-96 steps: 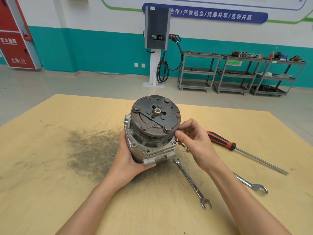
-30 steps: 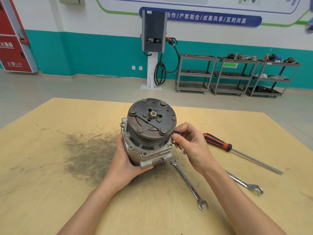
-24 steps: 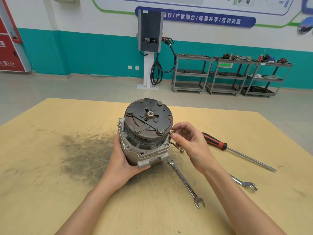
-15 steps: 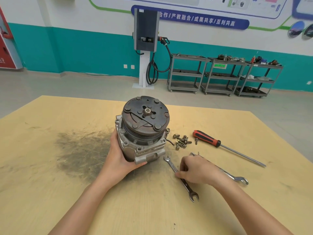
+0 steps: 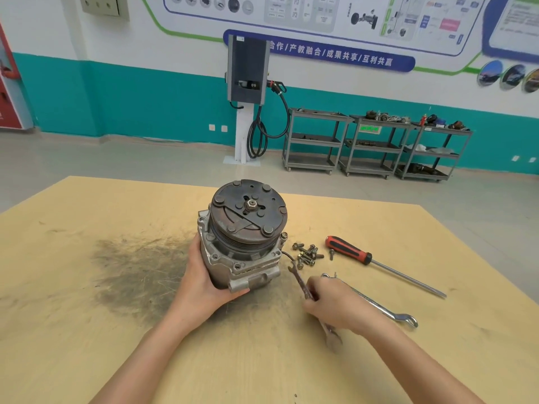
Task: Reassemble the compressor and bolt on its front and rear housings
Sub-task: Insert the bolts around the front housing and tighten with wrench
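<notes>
Compressor (image 5: pixel 243 237) upright mid-desk, pulley up, cupped by left hand (image 5: pixel 204 282). Right hand (image 5: pixel 335 306) in closed grip around a wrench (image 5: pixel 300 282). Bolts (image 5: pixel 307 253), screwdriver (image 5: pixel 379 263), second wrench (image 5: pixel 388 310) alongside. Plywood desk (image 5: pixel 87 330) smudged dark; teal wall (image 5: pixel 145 103), charging post (image 5: pixel 248 74), shelf carts (image 5: pixel 376 144) behind.

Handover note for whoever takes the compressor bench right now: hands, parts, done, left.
Left hand grips the compressor, pulley end up, on the table.
Right hand grips a wrench.
One bolt sits in the front housing's right ear; how tight it is cannot be told.
Loose bolts, screwdriver and second wrench lie to the right.
Left: tighten that bolt, fit the rest. Rear housing is hidden.
</notes>
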Demonstrator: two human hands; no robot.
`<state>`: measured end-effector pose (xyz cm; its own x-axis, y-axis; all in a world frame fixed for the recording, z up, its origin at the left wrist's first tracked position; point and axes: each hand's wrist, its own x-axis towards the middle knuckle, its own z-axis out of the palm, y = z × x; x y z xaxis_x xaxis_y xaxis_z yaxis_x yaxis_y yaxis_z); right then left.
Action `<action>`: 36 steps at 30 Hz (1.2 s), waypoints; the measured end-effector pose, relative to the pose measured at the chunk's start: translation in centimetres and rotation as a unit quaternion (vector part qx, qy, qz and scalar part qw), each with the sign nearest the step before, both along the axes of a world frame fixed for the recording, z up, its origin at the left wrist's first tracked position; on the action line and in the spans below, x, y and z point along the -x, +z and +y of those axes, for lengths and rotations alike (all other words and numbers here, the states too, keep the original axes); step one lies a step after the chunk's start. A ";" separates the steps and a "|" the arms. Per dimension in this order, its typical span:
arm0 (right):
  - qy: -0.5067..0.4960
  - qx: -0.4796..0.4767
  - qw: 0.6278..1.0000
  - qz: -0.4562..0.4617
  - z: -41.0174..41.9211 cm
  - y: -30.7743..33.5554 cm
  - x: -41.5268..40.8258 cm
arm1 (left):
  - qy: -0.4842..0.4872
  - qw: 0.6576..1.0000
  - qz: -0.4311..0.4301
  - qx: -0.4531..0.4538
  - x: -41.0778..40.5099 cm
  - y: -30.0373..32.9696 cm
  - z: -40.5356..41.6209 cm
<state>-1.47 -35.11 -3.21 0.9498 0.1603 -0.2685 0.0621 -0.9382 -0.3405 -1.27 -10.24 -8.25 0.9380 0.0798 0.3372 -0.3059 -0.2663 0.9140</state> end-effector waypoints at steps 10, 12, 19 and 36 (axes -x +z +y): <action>-0.097 -0.706 0.701 0.018 -3.7 2.1 -1.1 | -0.010 1.000 -0.007 0.002 0.3 0.5 -0.2; -0.067 -0.807 0.583 0.070 -3.6 3.2 -1.3 | -0.007 1.000 -0.006 0.000 0.3 0.4 -0.1; -0.093 -0.739 0.658 -0.109 -1.5 3.6 -3.2 | -0.007 1.000 -0.005 -0.005 0.3 0.2 0.0; -0.067 -0.725 0.678 -0.099 0.6 2.4 -4.6 | -0.005 1.000 0.008 0.012 0.1 0.0 0.0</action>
